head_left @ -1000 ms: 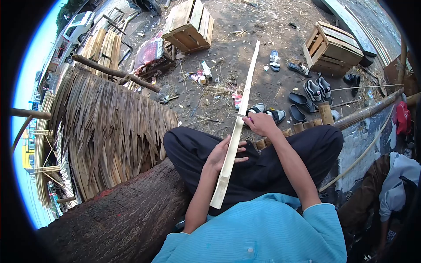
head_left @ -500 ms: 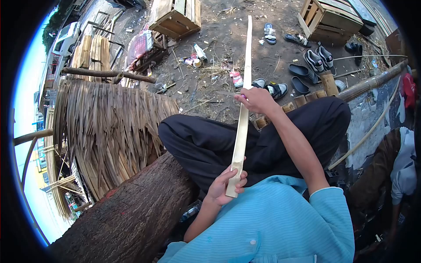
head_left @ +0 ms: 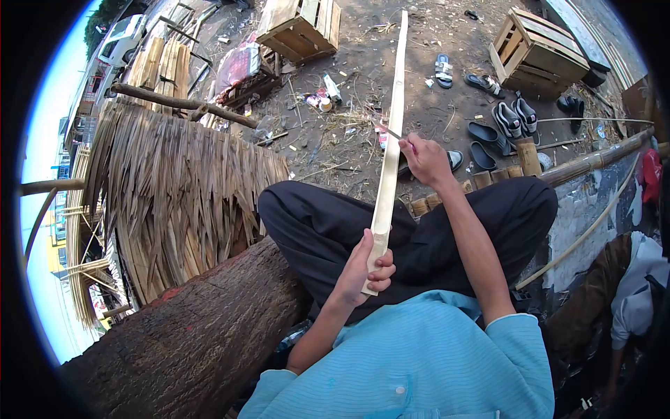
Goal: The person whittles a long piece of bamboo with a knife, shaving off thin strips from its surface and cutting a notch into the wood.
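Note:
A long, pale bamboo strip (head_left: 389, 178) slants up and away from my lap, its far end well out over the ground. My left hand (head_left: 361, 271) is wrapped round its near end, just above my shirt. In my right hand (head_left: 427, 162) is a small knife (head_left: 389, 130), gripped by a pinkish handle that mostly hides in the fingers. The thin blade points left and crosses the strip around its middle. Both my legs, in dark trousers, lie folded beneath the strip.
A thick log (head_left: 202, 321) lies at my left, beside a stack of dry leaf thatch (head_left: 181, 188). Wooden crates (head_left: 300, 35) stand ahead, with sandals (head_left: 444, 70) and sneakers (head_left: 515, 119) on the littered ground. Bamboo poles (head_left: 593, 162) run at right; another person's sleeve (head_left: 634, 293) shows there.
My right hand has moved slightly up and right, with more of the knife blade now showing over the strip. My left hand and the strip's near end have risen slightly.

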`<state>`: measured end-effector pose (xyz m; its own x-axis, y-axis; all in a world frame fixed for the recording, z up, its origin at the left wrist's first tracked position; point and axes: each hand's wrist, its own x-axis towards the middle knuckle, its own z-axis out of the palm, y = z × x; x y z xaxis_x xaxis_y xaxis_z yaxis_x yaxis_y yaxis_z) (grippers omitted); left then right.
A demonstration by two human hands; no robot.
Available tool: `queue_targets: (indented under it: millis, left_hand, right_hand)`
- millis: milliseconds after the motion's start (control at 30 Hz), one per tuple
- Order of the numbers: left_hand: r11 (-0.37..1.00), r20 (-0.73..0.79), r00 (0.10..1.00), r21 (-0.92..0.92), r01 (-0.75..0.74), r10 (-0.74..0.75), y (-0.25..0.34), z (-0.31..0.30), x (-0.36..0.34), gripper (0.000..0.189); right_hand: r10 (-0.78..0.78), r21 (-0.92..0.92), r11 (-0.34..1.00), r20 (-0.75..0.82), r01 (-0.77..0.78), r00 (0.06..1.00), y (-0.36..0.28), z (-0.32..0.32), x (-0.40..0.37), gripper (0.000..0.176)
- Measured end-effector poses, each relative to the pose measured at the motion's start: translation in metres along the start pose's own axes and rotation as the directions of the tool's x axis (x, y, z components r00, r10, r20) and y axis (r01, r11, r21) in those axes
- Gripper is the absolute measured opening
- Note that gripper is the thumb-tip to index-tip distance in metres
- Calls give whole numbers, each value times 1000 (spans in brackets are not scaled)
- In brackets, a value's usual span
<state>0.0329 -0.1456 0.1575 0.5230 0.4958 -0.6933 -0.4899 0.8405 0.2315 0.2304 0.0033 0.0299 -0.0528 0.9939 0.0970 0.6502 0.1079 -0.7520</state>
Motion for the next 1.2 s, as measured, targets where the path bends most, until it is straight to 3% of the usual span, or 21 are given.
queue_targets:
  millis: [167, 333, 400, 433, 567, 700, 1000, 1200]
  left_hand:
    - [965, 303, 947, -259, -25, 106, 30, -60, 73, 68]
    - [952, 286, 951, -306, -23, 115, 28, -83, 109, 69]
    - [955, 212, 967, -286, -78, 142, 28, -77, 106, 67]
    - [941, 122, 972, -300, -155, 199, 26, -72, 107, 57]
    - [896, 257, 924, -414, -160, 284, 9, -92, 136, 31]
    - [916, 205, 910, -263, -303, 360, 12, -78, 127, 28]
    - [913, 128, 921, -239, -331, 368, 9, -80, 134, 26]
    - [916, 158, 919, -244, -318, 361, 8, -85, 137, 29]
  right_hand:
    - [-26, -128, 989, 313, 69, 949, -9, 12, -10, 49]
    - [-84, -51, 991, 463, 121, 882, -29, 3, -39, 45]
    - [-189, 148, 980, 472, 134, 861, -34, 1, -59, 40]
    - [-248, 166, 968, 479, 190, 842, -43, -6, -67, 33]
    - [-318, 100, 946, 468, 308, 824, -46, -4, -93, 26]
    - [-376, 59, 915, 486, 400, 789, -50, 0, -93, 29]
    - [-429, 6, 886, 392, 464, 814, -44, 12, -94, 35]
    - [-465, -19, 868, 314, 496, 827, -48, 16, -95, 38]
